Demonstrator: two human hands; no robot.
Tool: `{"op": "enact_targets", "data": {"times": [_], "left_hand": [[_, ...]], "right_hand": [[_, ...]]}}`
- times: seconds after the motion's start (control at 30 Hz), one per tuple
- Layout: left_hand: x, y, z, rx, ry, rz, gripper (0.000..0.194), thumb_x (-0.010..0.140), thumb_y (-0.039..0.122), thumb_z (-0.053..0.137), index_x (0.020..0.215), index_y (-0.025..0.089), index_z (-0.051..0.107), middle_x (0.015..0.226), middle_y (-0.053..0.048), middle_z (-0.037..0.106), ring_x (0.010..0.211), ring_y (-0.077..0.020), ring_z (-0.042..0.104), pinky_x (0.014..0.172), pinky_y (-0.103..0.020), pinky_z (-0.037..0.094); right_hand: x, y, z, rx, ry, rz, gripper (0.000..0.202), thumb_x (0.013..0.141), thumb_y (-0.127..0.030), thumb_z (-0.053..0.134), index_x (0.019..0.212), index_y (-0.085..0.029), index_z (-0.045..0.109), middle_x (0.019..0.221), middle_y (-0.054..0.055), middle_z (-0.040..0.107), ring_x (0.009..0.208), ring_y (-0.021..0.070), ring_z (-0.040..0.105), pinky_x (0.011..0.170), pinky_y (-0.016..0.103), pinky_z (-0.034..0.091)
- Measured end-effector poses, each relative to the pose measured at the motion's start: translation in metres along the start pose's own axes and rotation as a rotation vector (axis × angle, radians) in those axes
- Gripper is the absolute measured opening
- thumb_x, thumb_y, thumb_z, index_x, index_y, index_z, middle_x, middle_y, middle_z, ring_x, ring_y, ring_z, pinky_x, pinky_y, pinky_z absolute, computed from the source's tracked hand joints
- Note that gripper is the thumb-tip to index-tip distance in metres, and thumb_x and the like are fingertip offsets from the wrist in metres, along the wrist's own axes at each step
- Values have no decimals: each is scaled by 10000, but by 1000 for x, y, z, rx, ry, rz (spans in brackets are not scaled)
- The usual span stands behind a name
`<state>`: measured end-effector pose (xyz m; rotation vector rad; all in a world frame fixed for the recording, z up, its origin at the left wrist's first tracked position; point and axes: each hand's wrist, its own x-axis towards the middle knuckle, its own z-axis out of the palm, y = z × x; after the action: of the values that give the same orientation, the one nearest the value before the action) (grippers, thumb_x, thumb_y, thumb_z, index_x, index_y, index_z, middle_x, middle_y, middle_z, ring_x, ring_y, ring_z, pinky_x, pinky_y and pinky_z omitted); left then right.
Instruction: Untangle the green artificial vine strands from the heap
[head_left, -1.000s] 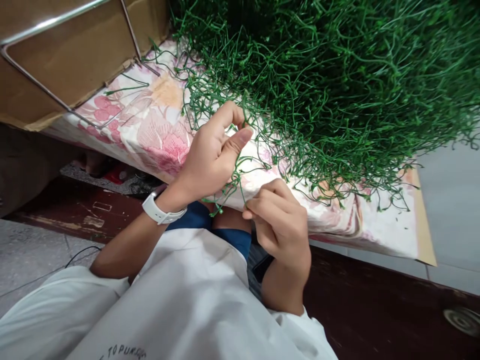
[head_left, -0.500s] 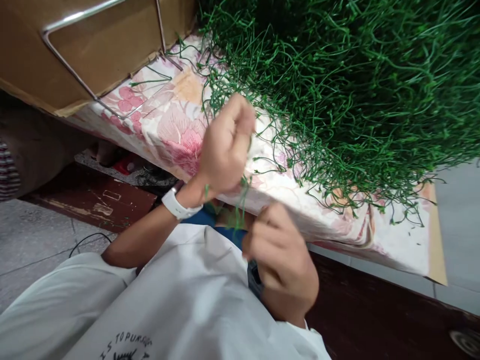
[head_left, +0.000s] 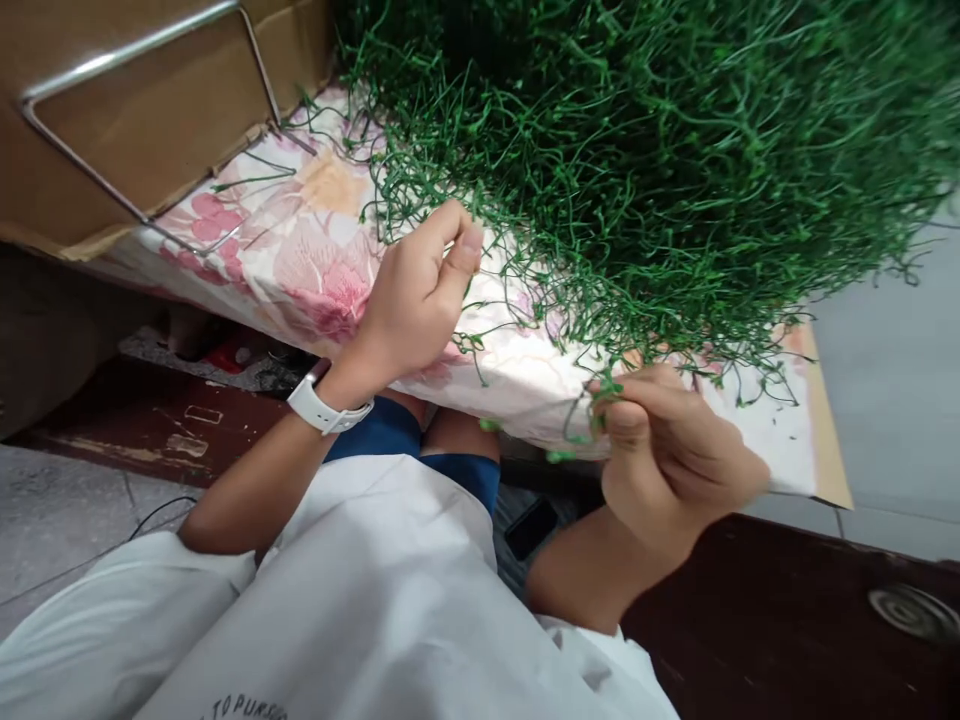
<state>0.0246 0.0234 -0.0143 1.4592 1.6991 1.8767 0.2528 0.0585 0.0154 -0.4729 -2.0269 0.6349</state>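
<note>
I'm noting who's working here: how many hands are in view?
2: the left hand over the flowered cloth, and the right hand pinching green stems near the cloth's edge. Others may be hidden.

The right hand [head_left: 682, 470] has swung away from the left hand [head_left: 416, 290], from before the middle of the surface's front edge [head_left: 551, 400] toward that edge's right-hand corner. It has also turned, its thumb now showing against the forefinger. A green sprig [head_left: 609, 388] now shows at its fingertips, whereas a green tuft hung below the left hand earlier. The left hand, blurred half a second ago, is sharp. The dark phone [head_left: 532, 527], mostly hidden before, now lies in plain view.
</note>
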Motion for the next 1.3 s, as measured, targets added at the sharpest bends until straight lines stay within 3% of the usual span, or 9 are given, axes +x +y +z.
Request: {"op": "enact_targets", "data": {"times": [0.13, 0.23, 0.37, 0.47, 0.57, 0.67, 0.93, 1.17, 1.3], "left_hand": [[0, 6, -5, -73, -12, 20, 538, 990, 700, 451, 747, 228, 538, 594, 19, 383, 557, -127, 417, 533, -300, 330], [-2, 13, -11, -132, -178, 41, 564, 971, 710, 485, 717, 215, 583, 557, 24, 401, 520, -114, 370, 490, -306, 280], [-4, 21, -15, -39, -343, 2, 440, 851, 639, 730, 836, 203, 670, 508, 77, 361, 453, -93, 297, 449, -294, 224], [-4, 23, -14, 59, -390, 39, 320, 901, 513, 723, 843, 199, 693, 525, 65, 428, 478, -98, 360, 481, -279, 269], [-2, 24, -14, 56, -438, 85, 428, 997, 455, 600, 671, 178, 617, 569, 22, 540, 522, -101, 453, 524, -268, 336], [-1, 22, -14, 73, -396, 111, 458, 1015, 438, 576, 637, 179, 552, 555, 24, 520, 516, -99, 441, 531, -267, 335], [-5, 18, -7, 223, -257, 188, 478, 999, 529, 567, 646, 210, 516, 513, 32, 440, 468, -115, 371, 494, -304, 281], [-6, 17, 3, 290, -218, 285, 317, 973, 211, 581, 669, 201, 489, 534, 49, 436, 465, -97, 376, 506, -274, 265], [-12, 14, 11, 467, -174, 334, 277, 920, 139, 575, 664, 195, 486, 541, 36, 445, 502, -114, 410, 535, -268, 267]], "right_hand": [[3, 10, 8, -13, 31, 64, 114, 945, -179, 669, 997, -237, 753, 685, 4, 609, 603, 132, 522, 582, 317, 374], [4, 17, 15, -31, 25, 114, 73, 963, -218, 659, 956, -218, 731, 780, 25, 680, 648, 132, 550, 604, 312, 417], [7, 25, 25, -2, -6, 118, 94, 975, -237, 645, 907, -207, 702, 766, 10, 671, 672, 124, 573, 627, 298, 457], [8, 29, 29, 44, -34, 123, 113, 978, -239, 639, 890, -200, 697, 742, 1, 659, 642, 111, 564, 598, 283, 444], [6, 32, 27, 30, 19, 190, 120, 976, -259, 652, 882, -196, 692, 742, 1, 650, 629, 105, 547, 574, 270, 413], [4, 36, 23, 102, 55, 236, 129, 975, -265, 656, 867, -196, 668, 730, 0, 620, 631, 107, 532, 574, 264, 398], [1, 43, 25, 317, 118, 81, 228, 959, -321, 666, 768, -200, 639, 649, 10, 544, 635, 143, 522, 637, 316, 451], [6, 45, 29, 437, 202, -51, 162, 951, -258, 672, 794, -217, 663, 610, -5, 514, 617, 144, 479, 645, 330, 448], [4, 45, 30, 407, 238, -96, 157, 942, -296, 693, 798, -239, 664, 581, -17, 490, 588, 149, 452, 622, 334, 424]]}}
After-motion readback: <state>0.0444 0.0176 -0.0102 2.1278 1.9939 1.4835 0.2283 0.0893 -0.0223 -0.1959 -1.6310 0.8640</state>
